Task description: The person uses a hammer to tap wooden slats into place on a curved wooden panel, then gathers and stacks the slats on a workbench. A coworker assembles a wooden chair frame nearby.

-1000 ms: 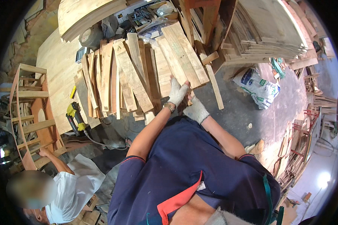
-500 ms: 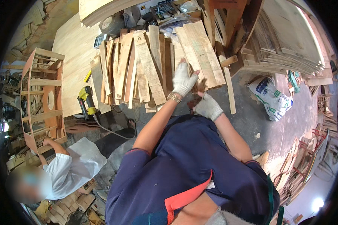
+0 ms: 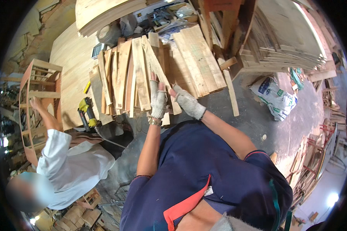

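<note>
Both my hands wear off-white work gloves with bare fingertips. My left hand (image 3: 158,99) lies on the near part of a slanted wooden plank (image 3: 155,57) in a row of loose strips, its fingers stretched out and apart. My right hand (image 3: 188,103) is close beside it, at the plank's right edge, fingers extended and thumb raised. The plank's near end shows between the two hands. Right of them, several pale boards (image 3: 198,61) lie side by side. To the left are more loose wooden strips (image 3: 123,73) of uneven width.
A yellow-black power tool (image 3: 87,111) with a hose lies at the table's left. Beyond it, a co-worker in a white shirt (image 3: 85,158) reaches to a wooden frame (image 3: 42,94). Tools and bags (image 3: 165,19) lie behind the planks. A white printed sack (image 3: 275,98) rests on the right.
Both hands have moved left, from the pale boards to the slanted plank, and come closer together. The co-worker's arm has reached farther up along the wooden frame. My view has shifted slightly.
</note>
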A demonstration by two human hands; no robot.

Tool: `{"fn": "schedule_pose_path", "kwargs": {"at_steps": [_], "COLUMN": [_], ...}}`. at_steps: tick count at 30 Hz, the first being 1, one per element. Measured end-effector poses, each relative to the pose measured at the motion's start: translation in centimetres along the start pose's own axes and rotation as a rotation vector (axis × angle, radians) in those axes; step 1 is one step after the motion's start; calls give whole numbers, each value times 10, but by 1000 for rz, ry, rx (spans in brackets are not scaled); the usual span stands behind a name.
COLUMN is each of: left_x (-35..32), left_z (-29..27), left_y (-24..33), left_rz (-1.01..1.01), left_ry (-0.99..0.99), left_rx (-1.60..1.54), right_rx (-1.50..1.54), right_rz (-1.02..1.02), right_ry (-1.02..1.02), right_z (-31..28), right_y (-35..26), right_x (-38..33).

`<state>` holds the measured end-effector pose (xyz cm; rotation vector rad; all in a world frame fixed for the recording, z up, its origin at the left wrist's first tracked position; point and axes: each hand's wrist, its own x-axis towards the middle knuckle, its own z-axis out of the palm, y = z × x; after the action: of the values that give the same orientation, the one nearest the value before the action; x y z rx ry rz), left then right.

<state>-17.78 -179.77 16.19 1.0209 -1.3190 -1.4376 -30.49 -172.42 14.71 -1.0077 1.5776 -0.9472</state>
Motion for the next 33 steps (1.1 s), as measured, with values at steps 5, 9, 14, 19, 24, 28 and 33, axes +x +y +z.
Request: {"fn": "schedule_pose_path", "kwargs": {"at_steps": [5, 9, 14, 19, 24, 28, 33], "left_x": [11, 8, 7, 10, 13, 1, -28], "left_z": [-28, -19, -14, -7, -7, 26, 112], "left_y": [-45, -33, -27, -23, -20, -19, -25], "left_rz": [376, 294, 226, 205, 240, 212, 81], "left_ry": [-121, -172, -102, -73, -6, 29, -46], "left_rx": [1307, 1409, 1274, 1284, 1066, 527, 339], "right_rx": [-188, -738, -1019, -1149, -1118, -1068, -124], "right_rz": [71, -20, -26, -50, 3, -103, -150], "right_ry": [190, 550, 607, 717, 723, 732, 269], "right_z": [-39, -100, -133, -124, -129, -112, -90], "right_y": [-28, -11, 3, 33, 27, -10, -1], "right_x": [-12, -13, -2, 17, 31, 3, 24]}}
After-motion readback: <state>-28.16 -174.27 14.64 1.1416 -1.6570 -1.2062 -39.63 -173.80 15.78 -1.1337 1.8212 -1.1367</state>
